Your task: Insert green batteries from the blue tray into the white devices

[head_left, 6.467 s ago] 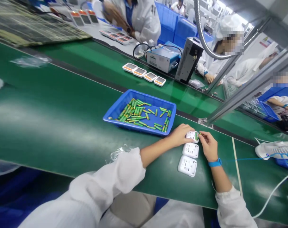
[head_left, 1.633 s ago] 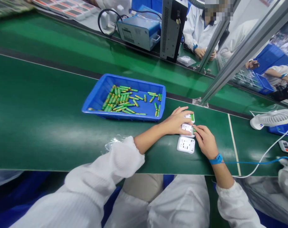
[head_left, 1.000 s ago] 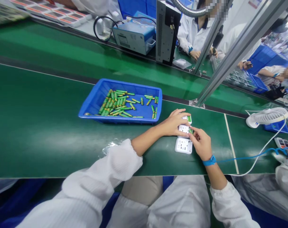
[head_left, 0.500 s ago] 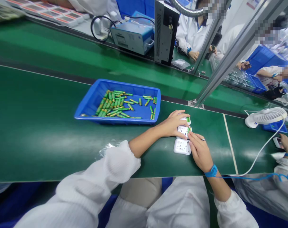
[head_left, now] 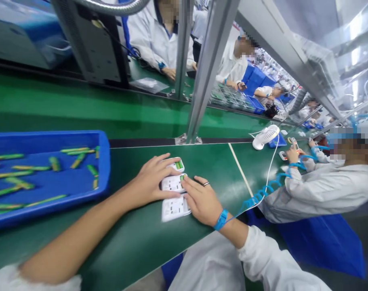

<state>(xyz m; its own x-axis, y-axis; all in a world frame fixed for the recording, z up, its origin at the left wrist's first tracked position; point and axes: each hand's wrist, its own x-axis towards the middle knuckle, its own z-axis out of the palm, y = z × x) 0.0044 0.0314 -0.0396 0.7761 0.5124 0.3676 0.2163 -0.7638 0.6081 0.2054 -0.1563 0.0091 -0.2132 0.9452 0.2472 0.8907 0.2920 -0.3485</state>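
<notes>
Three white palm-sized devices lie in a row with their printed backs up. My left hand [head_left: 152,180] spans the middle device [head_left: 171,184], gripping it between thumb and fingers, with its upper fingers over the edge of the far device [head_left: 173,161]. Green batteries [head_left: 179,165] fill the far device's open compartment. At the middle device's compartment, my right hand [head_left: 202,202] has its fingertips pressed together on a green battery [head_left: 182,177], which they partly cover. The near device [head_left: 172,209] sits below, its right side hidden by my right hand.
To the left stands a blue tray [head_left: 103,169] of loose green batteries. A metal post [head_left: 202,81] rises behind the bench. A white fan [head_left: 265,136] and its cable lie to the right, near a coiled blue wrist cord [head_left: 264,190]. A co-worker's sleeve [head_left: 320,194] is at far right.
The view has swung right and closer. Earlier, my right fingers worked at the far device; both hands then shifted to the middle one. My right fingers went from pinching a battery to pressing it.
</notes>
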